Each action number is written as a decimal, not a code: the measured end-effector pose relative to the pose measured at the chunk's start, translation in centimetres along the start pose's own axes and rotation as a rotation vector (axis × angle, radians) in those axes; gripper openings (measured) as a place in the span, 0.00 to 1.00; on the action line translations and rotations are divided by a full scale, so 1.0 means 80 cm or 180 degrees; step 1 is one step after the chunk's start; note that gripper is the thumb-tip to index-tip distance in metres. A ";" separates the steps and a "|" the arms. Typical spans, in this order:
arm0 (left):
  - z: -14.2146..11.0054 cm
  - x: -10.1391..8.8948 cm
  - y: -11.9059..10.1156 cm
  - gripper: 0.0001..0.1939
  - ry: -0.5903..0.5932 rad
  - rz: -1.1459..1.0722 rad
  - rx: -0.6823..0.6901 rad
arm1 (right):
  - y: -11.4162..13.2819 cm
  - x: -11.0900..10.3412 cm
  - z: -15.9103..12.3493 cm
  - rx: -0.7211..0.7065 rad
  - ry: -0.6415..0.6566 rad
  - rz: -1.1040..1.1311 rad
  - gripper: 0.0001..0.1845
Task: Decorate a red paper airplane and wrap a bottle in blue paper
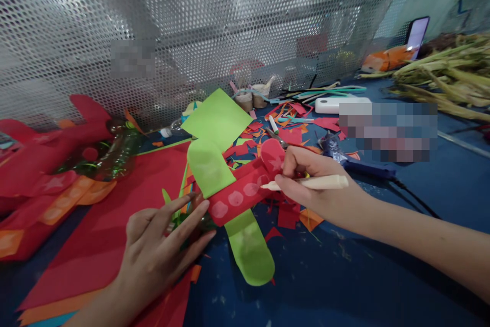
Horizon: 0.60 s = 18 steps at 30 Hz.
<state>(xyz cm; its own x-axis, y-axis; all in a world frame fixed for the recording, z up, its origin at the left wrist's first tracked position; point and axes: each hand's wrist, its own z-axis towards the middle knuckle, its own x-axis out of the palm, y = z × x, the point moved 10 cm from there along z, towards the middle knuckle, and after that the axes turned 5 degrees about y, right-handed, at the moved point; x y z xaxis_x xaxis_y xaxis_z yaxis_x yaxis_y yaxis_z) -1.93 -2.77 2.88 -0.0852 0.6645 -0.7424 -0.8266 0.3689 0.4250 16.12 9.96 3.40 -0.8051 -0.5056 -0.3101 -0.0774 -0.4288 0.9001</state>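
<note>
Silvery perforated sheeting (214,21) rises behind our blue table (337,281), where red sheets (115,220) spread at our left, beside a red model (42,164). Near the middle lies our plane-shaped craft (245,176), red-bodied with green wings, tilted between both hands. Our left hand (153,240) grasps its bottle end, fingers over the top; our right hand (337,199) pinches a cream marker (310,182), tip at the body. We judge the step in hand to be drawing in the window-like row; the next move seems to call for a light, steady stroke while our left hand stops the body rolling. As for containers, a green see-through bottle (124,156) juts from the red model, its contents unclear to us. Two small cups (261,98) stand together near the sheeting, pale pieces poking out, too small to identify. Smallest are pale ovals (235,198); the tip sits toward the row's far end from our left hand.
</note>
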 end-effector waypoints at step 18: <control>-0.003 0.000 0.004 0.28 0.0012 -0.0034 -0.0113 | -0.002 0.000 -0.001 -0.0032 0.0050 -0.0001 0.15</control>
<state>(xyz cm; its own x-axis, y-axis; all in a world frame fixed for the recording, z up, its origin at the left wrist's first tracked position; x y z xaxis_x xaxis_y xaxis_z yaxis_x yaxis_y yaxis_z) -2.34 -2.77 2.92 -0.0782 0.6581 -0.7488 -0.8468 0.3526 0.3983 16.16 10.00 3.23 -0.7957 -0.5171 -0.3153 -0.0717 -0.4365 0.8968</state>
